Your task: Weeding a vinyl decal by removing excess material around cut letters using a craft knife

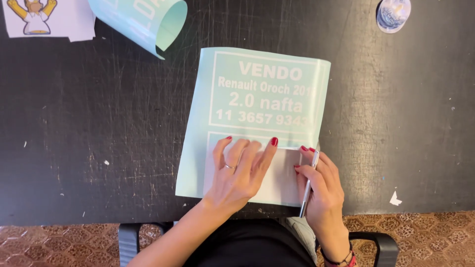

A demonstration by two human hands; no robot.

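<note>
The left hand [237, 173] lies flat, fingers spread, pressing the near part of a mint-green vinyl sheet [257, 104], while the right hand [321, 190] just beside it is closed around a slim silver tool [308, 185] at the sheet's right edge. The sheet lies near the table's [99, 123] near edge, long axis running near to far, white lettering facing the person. Far left sit a curled mint roll [143, 20] and a cartoon print [44, 17]; far right, a round bluish sticker [393, 14].

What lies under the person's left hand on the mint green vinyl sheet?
The left hand presses flat on the mint green vinyl sheet, over its lower white panel. Whatever lettering sits beneath the palm is covered. The right hand holds a slim silver tool.
</note>
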